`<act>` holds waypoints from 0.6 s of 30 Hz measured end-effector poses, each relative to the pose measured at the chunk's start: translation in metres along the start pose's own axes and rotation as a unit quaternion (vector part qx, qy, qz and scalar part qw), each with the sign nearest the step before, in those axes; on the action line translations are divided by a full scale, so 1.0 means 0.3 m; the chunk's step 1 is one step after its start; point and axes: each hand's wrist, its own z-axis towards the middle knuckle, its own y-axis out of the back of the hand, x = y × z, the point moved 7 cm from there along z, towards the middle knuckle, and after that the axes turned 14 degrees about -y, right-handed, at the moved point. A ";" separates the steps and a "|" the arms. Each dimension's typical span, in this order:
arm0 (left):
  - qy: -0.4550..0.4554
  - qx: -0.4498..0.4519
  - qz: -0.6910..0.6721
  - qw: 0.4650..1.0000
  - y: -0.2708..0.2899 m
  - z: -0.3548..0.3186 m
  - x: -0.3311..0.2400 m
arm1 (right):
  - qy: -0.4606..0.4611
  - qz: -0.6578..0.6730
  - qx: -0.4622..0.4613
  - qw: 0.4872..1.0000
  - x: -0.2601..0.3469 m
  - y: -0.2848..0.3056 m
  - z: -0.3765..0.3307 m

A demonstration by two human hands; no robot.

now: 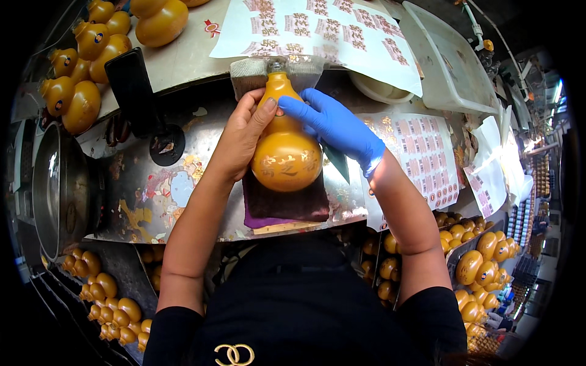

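A glossy amber gourd-shaped bottle [287, 163] lies over a dark folded cloth [287, 207], its neck pointing away from me. Gold lettering shows on its rounded body. My bare left hand [243, 135] grips the left side of its waist, thumb on top. Around the right side wraps my right hand [336, 125] in a blue glove, its thumb near the left one. From under the gloved palm sticks out a thin dark-green pointed piece [336, 163]; I cannot tell how it is held. Beyond the neck is a pale woven pad [247, 74].
Decal sheets [305, 30] lie at the back, with another decal sheet [421, 165] on the right. A phone [131, 88] stands on a round base at left, near a metal bowl [60, 189]. More gourd bottles [82, 104] are at upper left and below the bench. A plastic tub [452, 61] is at far right.
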 end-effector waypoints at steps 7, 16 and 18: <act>-0.012 0.004 -0.031 0.999 -0.010 -0.013 -0.008 | -0.028 0.083 0.066 0.994 0.020 -0.012 -0.031; 0.005 0.015 -0.076 0.997 -0.006 -0.017 -0.007 | -0.132 0.378 0.098 0.911 -0.139 0.041 -0.004; 0.013 0.042 -0.103 0.994 -0.020 -0.024 -0.020 | -0.131 0.503 0.045 0.853 -0.160 0.065 -0.037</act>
